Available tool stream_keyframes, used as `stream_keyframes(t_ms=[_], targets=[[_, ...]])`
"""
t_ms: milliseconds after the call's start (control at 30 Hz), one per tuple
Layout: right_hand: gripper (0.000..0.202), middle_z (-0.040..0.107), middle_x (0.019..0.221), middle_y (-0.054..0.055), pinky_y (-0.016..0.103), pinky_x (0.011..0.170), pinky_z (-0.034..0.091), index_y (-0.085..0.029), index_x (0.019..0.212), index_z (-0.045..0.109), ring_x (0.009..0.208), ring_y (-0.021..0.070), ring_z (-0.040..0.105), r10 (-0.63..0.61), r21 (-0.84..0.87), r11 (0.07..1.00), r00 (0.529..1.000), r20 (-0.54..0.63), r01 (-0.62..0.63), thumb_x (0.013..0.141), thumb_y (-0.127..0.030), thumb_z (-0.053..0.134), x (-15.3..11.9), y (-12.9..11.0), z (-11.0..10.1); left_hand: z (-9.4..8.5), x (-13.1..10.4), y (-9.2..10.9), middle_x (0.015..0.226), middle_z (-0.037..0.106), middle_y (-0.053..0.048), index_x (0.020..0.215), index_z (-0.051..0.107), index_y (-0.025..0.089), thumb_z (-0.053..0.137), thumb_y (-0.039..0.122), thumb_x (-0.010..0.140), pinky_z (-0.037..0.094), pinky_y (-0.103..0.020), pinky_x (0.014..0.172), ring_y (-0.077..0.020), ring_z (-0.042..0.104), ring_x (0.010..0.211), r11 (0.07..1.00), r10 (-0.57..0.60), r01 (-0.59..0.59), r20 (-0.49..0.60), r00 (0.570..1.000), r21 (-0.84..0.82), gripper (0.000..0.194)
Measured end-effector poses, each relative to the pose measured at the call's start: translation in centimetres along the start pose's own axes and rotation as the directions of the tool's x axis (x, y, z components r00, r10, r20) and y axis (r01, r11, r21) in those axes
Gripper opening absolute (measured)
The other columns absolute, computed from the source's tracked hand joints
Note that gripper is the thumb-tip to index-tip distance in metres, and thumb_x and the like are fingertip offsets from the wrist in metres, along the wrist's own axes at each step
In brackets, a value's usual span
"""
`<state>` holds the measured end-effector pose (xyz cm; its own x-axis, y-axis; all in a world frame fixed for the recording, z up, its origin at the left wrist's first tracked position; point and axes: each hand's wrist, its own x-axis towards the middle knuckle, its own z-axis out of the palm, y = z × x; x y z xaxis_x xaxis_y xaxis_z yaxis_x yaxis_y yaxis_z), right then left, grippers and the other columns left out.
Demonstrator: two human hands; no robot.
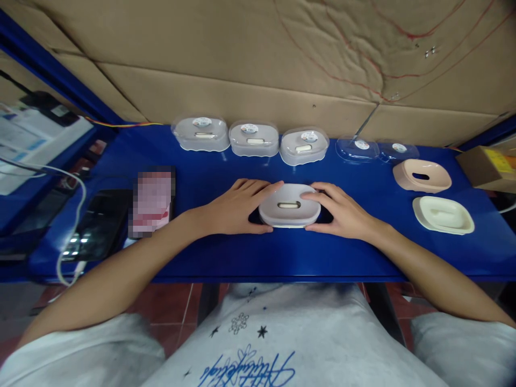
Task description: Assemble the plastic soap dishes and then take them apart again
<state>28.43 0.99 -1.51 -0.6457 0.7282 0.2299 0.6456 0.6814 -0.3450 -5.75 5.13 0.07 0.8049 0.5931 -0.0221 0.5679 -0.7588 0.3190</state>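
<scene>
A pale grey oval plastic box [289,216] with a slot in its top rests on the blue table in front of me. My left hand [245,207] grips its left end, thumb at the front edge and fingers around the back. At the right end, my right hand [341,209] holds it the same way, with one finger lying over the top. A small cream piece [288,205] shows inside the slot. Behind it stand similar grey boxes under clear lids with round stickers, one on the left [201,137], one in the middle [255,141] and one on the right [304,148].
Two loose clear lids, a left one [357,149] and a right one [398,150], lie at the back. On the right are a peach oval shell [423,183] and a cream oval tray [445,217]. Phones, one pixelated [152,201] and one dark [99,223], lie left near a white cable [83,196].
</scene>
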Motion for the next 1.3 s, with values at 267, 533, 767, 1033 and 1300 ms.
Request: stream_keyframes(t_ms=[267, 533, 767, 1033, 1300], targets=[[0.071, 0.053, 0.162, 0.020, 0.065, 0.117, 0.052, -0.030, 0.160, 0.054, 0.146, 0.0430, 0.058, -0.021, -0.003, 1.000, 0.999, 0.027, 0.021, 0.100, -0.066, 0.071, -0.04, 0.12, -0.14, 0.13, -0.08, -0.06, 0.172, 0.046, -0.021, 0.179, 0.020, 0.022, 0.069, 0.068, 0.102, 0.031, -0.056, 0.129, -0.0430, 0.044, 0.157, 1.000, 0.009, -0.009, -0.002, 1.000, 0.002, 0.103], [0.068, 0.055, 0.158, 0.017, 0.060, 0.118, 0.054, -0.033, 0.158, 0.057, 0.145, 0.0401, 0.059, -0.010, 0.048, 0.999, 1.000, -0.004, 0.011, 0.100, -0.064, 0.072, 0.09, 0.11, -0.15, 0.07, -0.11, 0.08, 0.170, 0.047, -0.018, 0.180, 0.018, 0.027, 0.071, 0.063, 0.101, 0.033, -0.057, 0.128, -0.0430, 0.046, 0.155, 1.000, 0.005, -0.005, -0.025, 1.000, -0.011, 0.101], [0.067, 0.056, 0.154, 0.020, 0.060, 0.115, 0.056, -0.030, 0.155, 0.060, 0.142, 0.0402, 0.061, -0.056, -0.013, 0.998, 0.998, -0.030, 0.056, 0.099, -0.065, 0.073, 0.12, 0.20, -0.10, 0.06, -0.13, 0.03, 0.170, 0.046, -0.020, 0.180, 0.014, 0.024, 0.069, 0.063, 0.103, 0.035, -0.056, 0.128, -0.0427, 0.047, 0.154, 0.999, 0.035, -0.035, -0.027, 0.999, 0.026, 0.102], [0.065, 0.057, 0.154, 0.020, 0.062, 0.113, 0.056, -0.030, 0.154, 0.060, 0.139, 0.0415, 0.062, -0.042, -0.049, 0.998, 0.998, -0.039, 0.040, 0.100, -0.063, 0.073, 0.04, -0.18, -0.18, 0.00, -0.22, 0.14, 0.168, 0.047, -0.021, 0.177, 0.029, 0.026, 0.072, 0.051, 0.104, 0.038, -0.055, 0.127, -0.0408, 0.050, 0.153, 0.994, 0.068, -0.065, -0.032, 0.997, 0.093, 0.089], [0.063, 0.057, 0.153, 0.021, 0.059, 0.111, 0.059, -0.027, 0.153, 0.059, 0.138, 0.0392, 0.064, -0.073, -0.088, 0.994, 0.995, -0.070, 0.067, 0.101, -0.061, 0.073, 0.02, -0.51, -0.27, -0.44, -0.06, -0.11, 0.164, 0.050, -0.020, 0.169, 0.049, 0.034, 0.076, 0.048, 0.105, 0.045, -0.058, 0.122, -0.0402, 0.054, 0.150, 0.990, 0.118, -0.115, -0.029, 0.993, 0.076, 0.072]])
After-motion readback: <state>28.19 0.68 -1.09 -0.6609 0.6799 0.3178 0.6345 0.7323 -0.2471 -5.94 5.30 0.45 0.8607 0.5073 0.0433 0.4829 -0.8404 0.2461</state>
